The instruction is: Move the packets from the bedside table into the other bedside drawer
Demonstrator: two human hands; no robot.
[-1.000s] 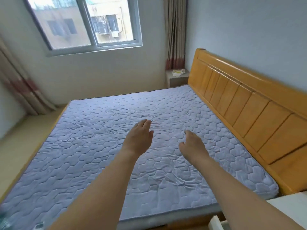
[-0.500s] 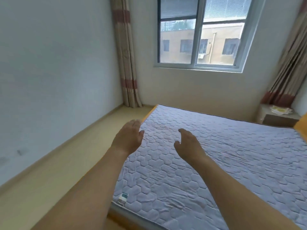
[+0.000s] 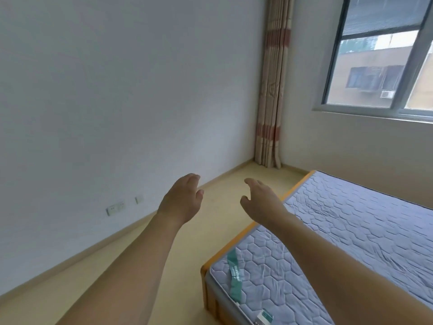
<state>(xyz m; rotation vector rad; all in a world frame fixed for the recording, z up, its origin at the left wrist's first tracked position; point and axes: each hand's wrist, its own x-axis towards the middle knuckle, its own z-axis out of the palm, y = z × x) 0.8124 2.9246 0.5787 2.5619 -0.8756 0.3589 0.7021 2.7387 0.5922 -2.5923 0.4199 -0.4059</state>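
Packets and both bedside desks lie outside this view; the left hand [image 3: 181, 201] and right hand [image 3: 260, 201] reach forward side by side, apart, fingers loosely relaxed, holding nothing; both hang above the pale floor [image 3: 225, 191] beside the mattress [image 3: 351, 231] corner; a striped curtain [image 3: 273, 90] hangs in the room's corner, left of the window [image 3: 384, 66]; wall sockets [image 3: 116, 208] sit low on the left wall.
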